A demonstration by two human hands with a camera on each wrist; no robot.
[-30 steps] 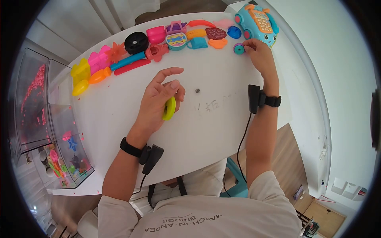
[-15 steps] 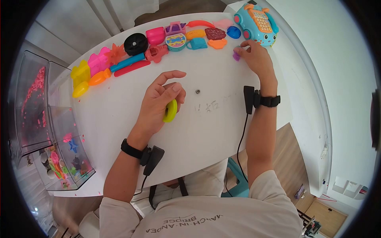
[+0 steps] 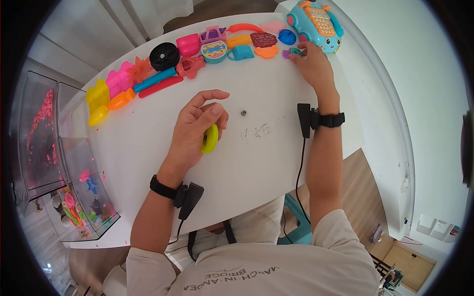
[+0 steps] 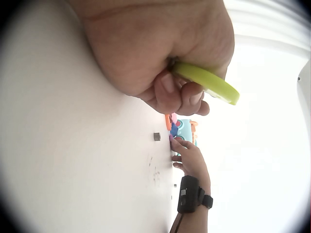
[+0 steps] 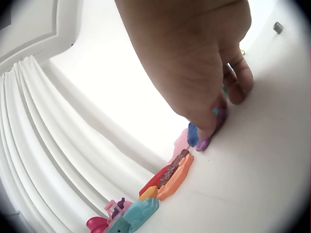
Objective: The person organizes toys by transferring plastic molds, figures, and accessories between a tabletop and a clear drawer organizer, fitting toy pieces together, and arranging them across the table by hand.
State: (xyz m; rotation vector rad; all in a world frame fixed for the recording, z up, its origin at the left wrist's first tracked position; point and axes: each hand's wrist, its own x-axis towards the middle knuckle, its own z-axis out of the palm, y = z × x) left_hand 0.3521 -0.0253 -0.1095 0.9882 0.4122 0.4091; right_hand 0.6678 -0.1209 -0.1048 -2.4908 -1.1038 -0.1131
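Observation:
My left hand [image 3: 191, 126] is held over the middle of the white table, its lower fingers curled round a lime-green ring-shaped piece [image 3: 211, 139] and its index finger extended. In the left wrist view the green piece [image 4: 209, 83] sticks out from the curled fingers. At the far right, my right hand [image 3: 317, 68] pinches a small purple and teal toy piece [image 3: 286, 54] down by the tabletop. Just beyond those fingertips lies a blue rounded piece [image 3: 287, 36]. Fingers partly cover the purple piece [image 5: 203, 144] in the right wrist view.
Colourful toy moulds line the far edge, among them an orange piece [image 3: 266, 52], a teal one [image 3: 241, 53] and a black wheel-like disc [image 3: 164, 56]. A toy telephone [image 3: 316, 27] stands far right. Clear bins [image 3: 91, 182] stand left; a small metal nut [image 3: 243, 113] lies mid-table.
My right hand has turned the purple and teal piece and moved it away from me, closer to the row of toys. My left hand keeps its hold on the green ring, almost still.

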